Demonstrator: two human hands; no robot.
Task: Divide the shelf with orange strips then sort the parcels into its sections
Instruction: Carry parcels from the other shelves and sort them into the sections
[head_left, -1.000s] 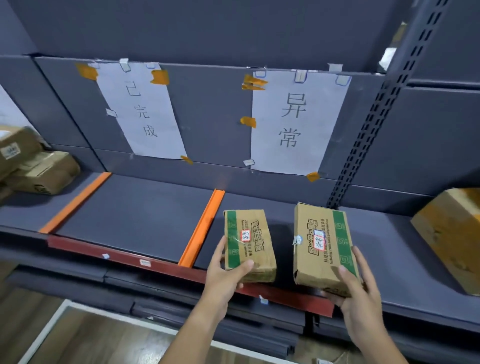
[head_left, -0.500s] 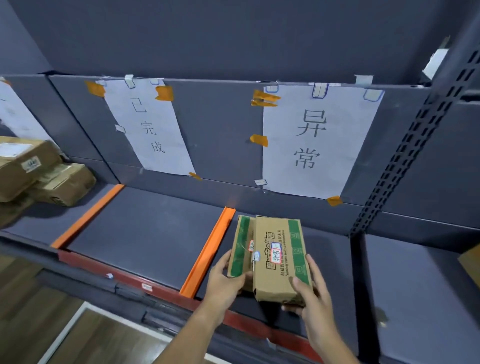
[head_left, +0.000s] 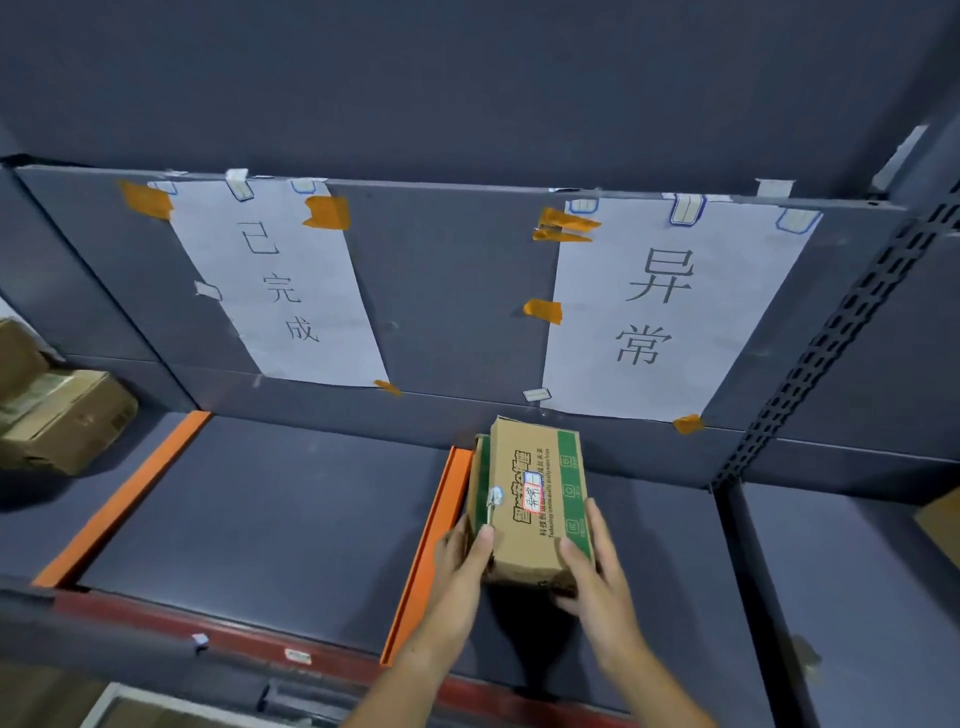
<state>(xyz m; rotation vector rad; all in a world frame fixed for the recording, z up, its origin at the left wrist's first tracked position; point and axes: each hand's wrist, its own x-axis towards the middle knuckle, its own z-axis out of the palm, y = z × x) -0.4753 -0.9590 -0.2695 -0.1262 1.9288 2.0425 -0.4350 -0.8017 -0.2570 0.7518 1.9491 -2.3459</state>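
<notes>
Sorting looks well under way: both orange divider strips (head_left: 423, 561) already lie on the dark grey shelf (head_left: 270, 519). The left hand (head_left: 460, 561) and right hand (head_left: 597, 577) grip two stacked brown cardboard parcels (head_left: 535, 499) with green bands, just right of the nearer strip, below the right-hand paper sign (head_left: 670, 306). Next, I judge, they must be set down squarely and released.
</notes>
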